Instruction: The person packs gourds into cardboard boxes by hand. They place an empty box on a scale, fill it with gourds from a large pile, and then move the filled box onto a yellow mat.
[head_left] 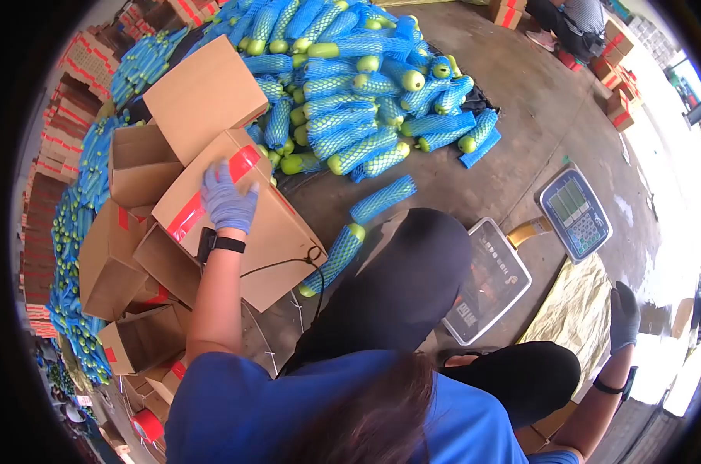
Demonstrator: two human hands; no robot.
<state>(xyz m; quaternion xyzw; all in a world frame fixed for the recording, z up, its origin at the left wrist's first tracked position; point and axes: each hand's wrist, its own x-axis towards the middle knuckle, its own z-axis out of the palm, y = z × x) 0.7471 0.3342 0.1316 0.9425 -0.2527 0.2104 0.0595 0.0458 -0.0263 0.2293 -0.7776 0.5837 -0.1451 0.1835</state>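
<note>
My left hand (230, 199), in a pale purple glove, rests on a cardboard box (267, 246) with red tape, its fingers spread over the top near the tape. Other open boxes (143, 158) lean around it. At the right edge, beside a yellowish sheet (578, 305), my right hand (624, 315) hangs in a grey glove, fingers extended, with nothing visible in it. Long green vegetables in blue foam nets (350, 116) are heaped beyond the boxes. One netted vegetable (336, 259) lies between the box and my knee.
A scale platform (488, 282) stands right of my knee, its display (575, 210) tilted beside it. A black cord (313, 255) crosses the box. Red tape roll (147, 425) at lower left. Another person (578, 23) crouches at the upper right near taped boxes (621, 108).
</note>
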